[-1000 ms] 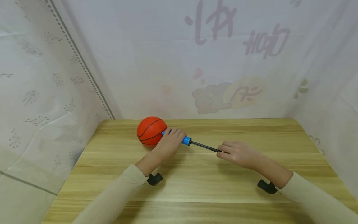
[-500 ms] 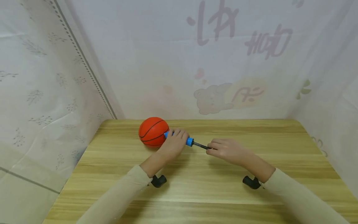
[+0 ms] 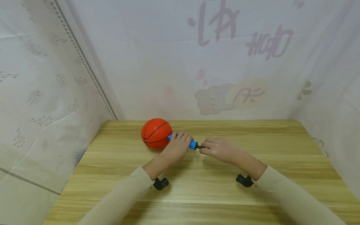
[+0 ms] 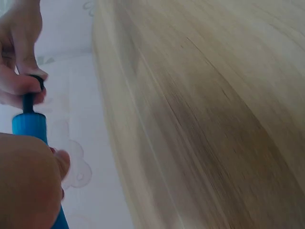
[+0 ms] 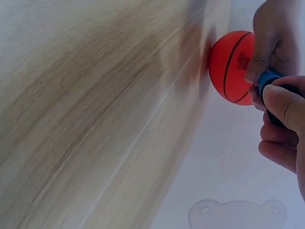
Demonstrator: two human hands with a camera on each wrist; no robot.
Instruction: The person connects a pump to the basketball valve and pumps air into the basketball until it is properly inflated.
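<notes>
A small orange-red basketball (image 3: pixel 156 133) with black lines rests near the back left of the wooden table. My left hand (image 3: pixel 178 147) grips the blue barrel of a hand pump (image 3: pixel 193 145), whose far end meets the ball's right side. The pump's black handle is pinched between thumb and fingers of my right hand (image 3: pixel 217 150). Only a short length of black rod shows between barrel and right hand. From the left wrist, the blue pump (image 4: pixel 29 125) fills the left hand's grasp; the right wrist view has the basketball (image 5: pixel 232 67) behind both hands.
The light wood table (image 3: pixel 197 187) ends at the back against a printed white cloth (image 3: pixel 157 78). More patterned cloth (image 3: pixel 42 93) hangs at the left side. A black wrist-camera mount (image 3: pixel 161 183) sits under the left wrist, another mount (image 3: pixel 244 180) under the right.
My right hand has moved left toward the left hand, pushing the pump's rod most of the way into the barrel. The ball and left hand have shifted slightly right in view.
</notes>
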